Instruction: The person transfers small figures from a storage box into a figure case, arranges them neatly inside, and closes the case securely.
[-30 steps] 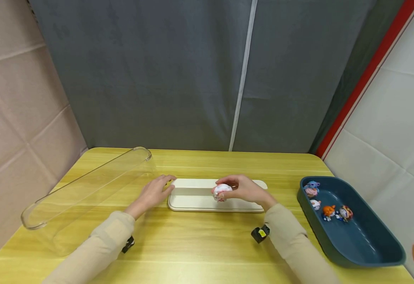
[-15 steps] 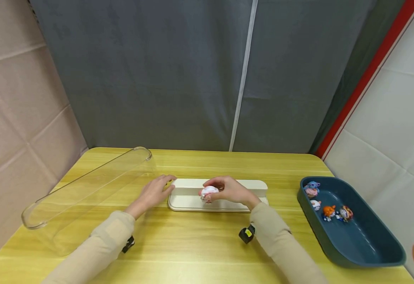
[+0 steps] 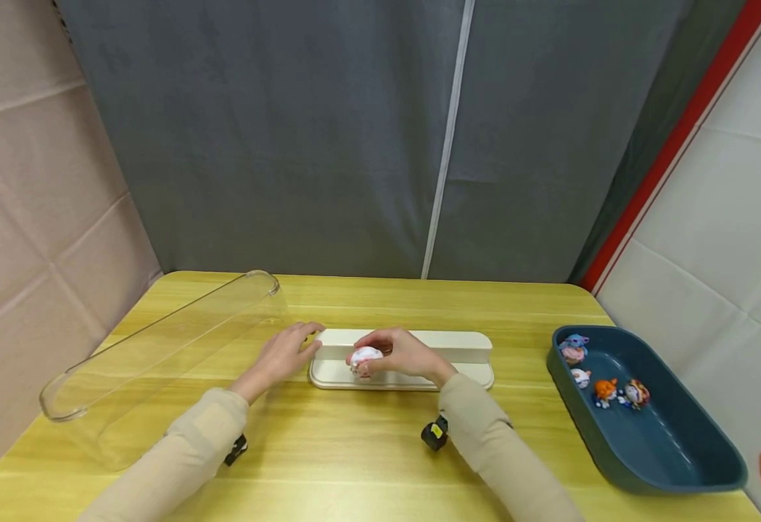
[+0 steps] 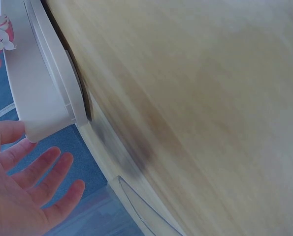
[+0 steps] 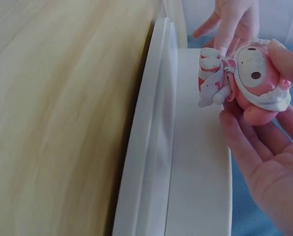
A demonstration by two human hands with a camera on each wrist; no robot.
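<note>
A white stepped stand point(image 3: 465, 353) lies lengthwise on the table. Above its left half, the right hand point(image 3: 406, 355) pinches a pink and white figurine point(image 3: 365, 357) between thumb and fingers. In the right wrist view the figurine point(image 5: 254, 78) shows its face and striped legs, held clear of the stand point(image 5: 195, 162) by the right hand point(image 5: 279, 157). The left hand point(image 3: 285, 355) touches the stand's left end with spread fingers; in the left wrist view the left hand point(image 4: 33, 182) has its thumb and index finger at the stand's corner point(image 4: 43, 118).
A clear plastic cover point(image 3: 165, 355) lies slanted on the left of the table. On the right stands a dark blue bin point(image 3: 661, 435) with several small figurines, among them an orange one point(image 3: 605, 390). A grey curtain point(image 3: 289, 145) hangs behind the table.
The right hand has carried the figurine leftward along the stand, from right of its middle to its left half. The left hand has stayed at the left end.
</note>
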